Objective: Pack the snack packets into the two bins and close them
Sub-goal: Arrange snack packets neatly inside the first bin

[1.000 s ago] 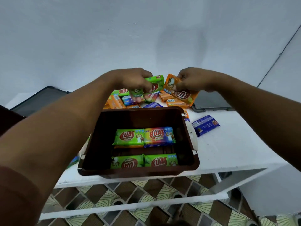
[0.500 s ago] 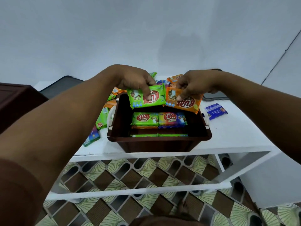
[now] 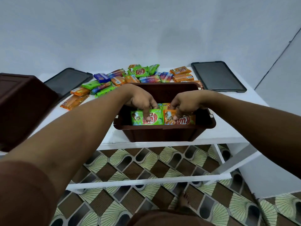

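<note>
Pinching a green packet [image 3: 146, 119] in left hand [image 3: 141, 101], an orange packet [image 3: 184, 120] in right hand [image 3: 184, 103], inside the bin [image 3: 162, 132] at centre frame. Might land tilted if released unevenly, hindering closing later.

I have a single feed, from the wide-angle camera worn on the person's head. It faces forward and tilts steeply down along both forearms. At arm's reach, the frame centres on the dark brown plastic bin [image 3: 164, 127]. There the left hand [image 3: 140, 100] pinches a green snack packet [image 3: 155, 119] and the right hand [image 3: 185, 101] an orange snack packet [image 3: 187, 121]. The white table [image 3: 228, 131] recedes to the pale grey wall [image 3: 146, 30], and the patterned brown-and-cream floor tiles [image 3: 130, 168] lie below.
</note>
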